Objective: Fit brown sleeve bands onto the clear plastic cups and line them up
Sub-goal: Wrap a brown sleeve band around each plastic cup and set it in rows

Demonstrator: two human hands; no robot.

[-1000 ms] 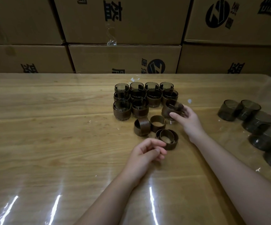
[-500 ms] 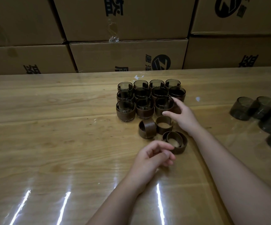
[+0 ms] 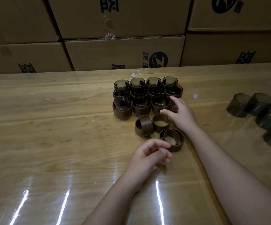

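Alignment looks to us like the step in hand. Our right hand (image 3: 182,115) is wide and relaxed, gripping nothing, its fingertips touching or just beside the end banded cup (image 3: 160,103); we cannot tell whether there is contact. That cup stands third in the near row of the block of finished cups (image 3: 139,93) on the table (image 3: 50,127).

We would nudge it toward 9 o'clock with flat fingers, low on the band and not on the rim, so that it slides and does not tip. We would stop once it meets its neighbour and sits square under the cup at its 12 o'clock.

Our left hand (image 3: 149,155) rests on the wood, fingers loosely curled around nothing, at 7 o'clock of the loose bands (image 3: 161,125). It is well placed to pick one, ideally the single upright ring, since two at 5 o'clock are nested. Bare cups (image 3: 238,105) wait at 3 o'clock, well apart, so the right hand has the longer reach.
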